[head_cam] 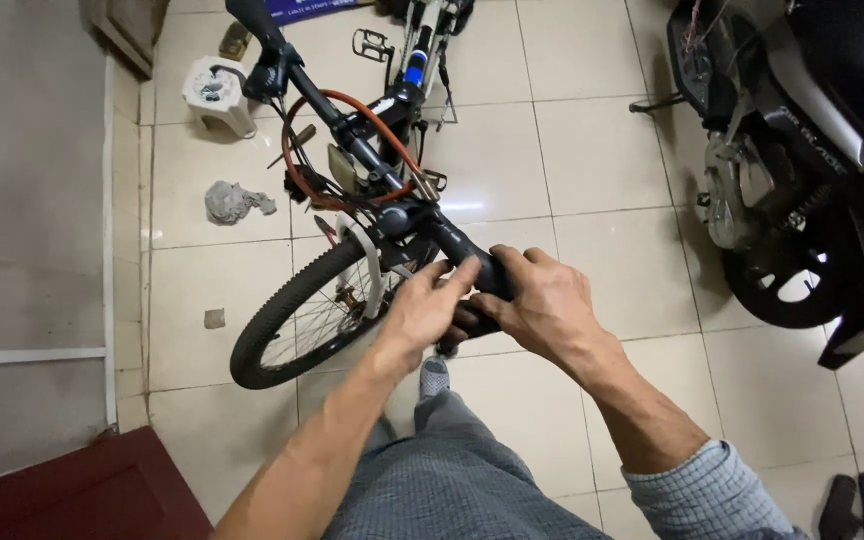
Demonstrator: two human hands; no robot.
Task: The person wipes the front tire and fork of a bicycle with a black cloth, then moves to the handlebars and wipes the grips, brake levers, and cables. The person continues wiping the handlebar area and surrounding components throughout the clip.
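- Floor, far left: a red mat [82,495] at the near left corner; a small white stool [217,93] toward the far left by the wall, with a crumpled grey rag [234,202] lying loose a little nearer.
- Bicycle [352,230] stands on the tiled floor [592,150], left of centre, front wheel [302,310] turned toward the near left. An orange cable [327,100] loops across the handlebar [352,130].
- Far grip [252,18] sits fitted on the handlebar's far end, at the top edge of view.
- Near grip [477,265], black, is on the near end of the bar, in the middle of the view, and both hands are on it.
- Left hand [427,305]: fingers curled, fingertips pressed against the inner part of the near grip, thumb tucked under. Not a full wrap; more a pinch and push.
- Right hand [542,300]: closed round the outer end of the grip, knuckles up, thumb meeting the left fingertips.
- Judgement on progress: grip looks mostly seated on the bar, and the work in hand seems to be final seating or adjusting. Whether it is fully home I cannot tell, since the hands cover the end.
- Far right: a dark motorbike [802,170] is parked well apart from the bicycle; a pair of black sandals [857,505] at the near right corner.
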